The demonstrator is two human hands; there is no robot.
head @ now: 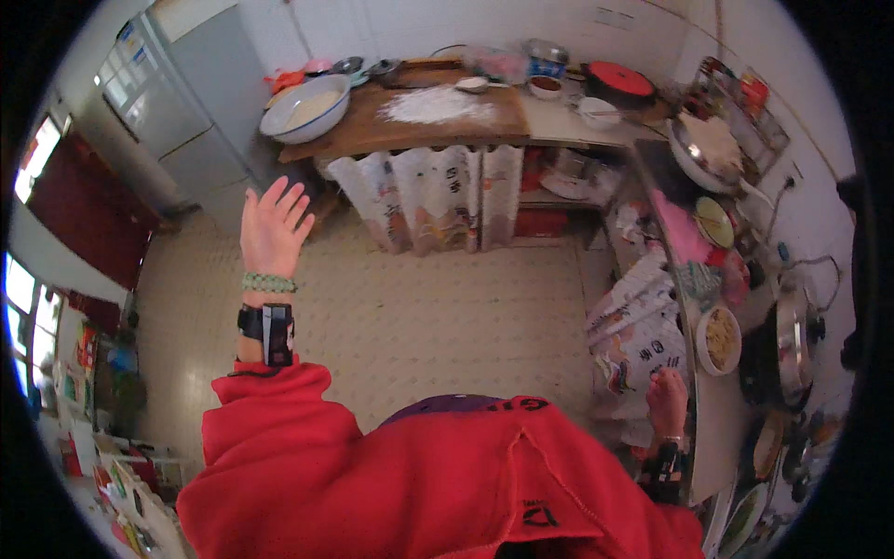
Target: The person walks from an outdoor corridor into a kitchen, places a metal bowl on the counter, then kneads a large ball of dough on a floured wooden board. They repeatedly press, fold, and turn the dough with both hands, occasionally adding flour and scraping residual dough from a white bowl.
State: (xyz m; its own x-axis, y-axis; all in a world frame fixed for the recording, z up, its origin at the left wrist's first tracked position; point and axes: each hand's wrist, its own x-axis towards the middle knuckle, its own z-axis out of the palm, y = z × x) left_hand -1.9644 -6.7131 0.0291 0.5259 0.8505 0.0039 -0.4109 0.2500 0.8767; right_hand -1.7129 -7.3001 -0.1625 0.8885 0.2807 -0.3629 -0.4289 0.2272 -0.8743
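My left hand is raised over the tiled floor with its fingers apart, palm bare, a green beaded bracelet and a strapped device on the wrist. My right hand hangs low beside the edge of the right-hand counter, near a printed curtain; its fingers look curled, and whether anything is in them is unclear. Farther off, a wooden board bears a patch of white flour. A large white enamel basin with pale contents stands at the board's left end.
A bowl of food, a green bowl and a lidded pan are on the right counter. A wok stands in the far corner. Left of the board is a refrigerator. Another printed curtain hangs below the board.
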